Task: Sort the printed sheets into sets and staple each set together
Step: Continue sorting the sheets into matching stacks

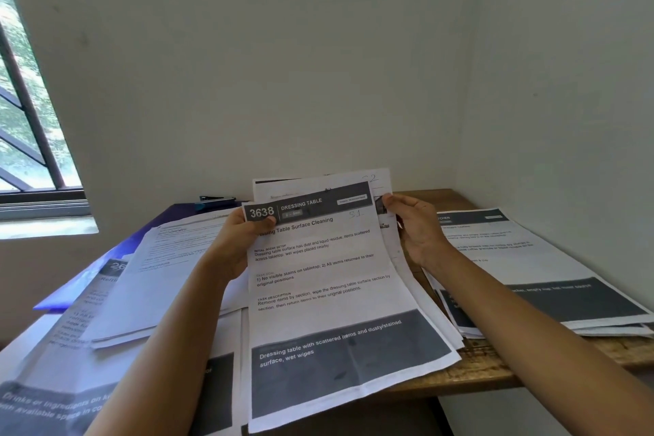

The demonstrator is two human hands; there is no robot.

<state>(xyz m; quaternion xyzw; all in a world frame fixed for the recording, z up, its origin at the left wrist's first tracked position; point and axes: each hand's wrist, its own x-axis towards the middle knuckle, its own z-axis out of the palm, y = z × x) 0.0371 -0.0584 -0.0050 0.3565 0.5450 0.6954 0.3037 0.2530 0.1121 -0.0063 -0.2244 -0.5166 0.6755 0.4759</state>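
Wooden desk (pixel 495 370) in white-walled corner, window (pixel 28 138) L; L hand (pixel 233 244) + R hand (pixel 417 230) in pinch on sheets (pixel 325 276).

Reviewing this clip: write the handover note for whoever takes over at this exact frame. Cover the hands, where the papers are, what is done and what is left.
Left hand: pinches the top left corner of the Dressing Table sheet.
Right hand: holds the right edge of the rear sheets behind it.
Stapler: at the back of the wooden table, untouched.
Kitchen stack: on the table to the right. Loose pile: to the left, over a purple folder.
Done: piles started; no staple visible.
Left: finish sorting, then staple each set.
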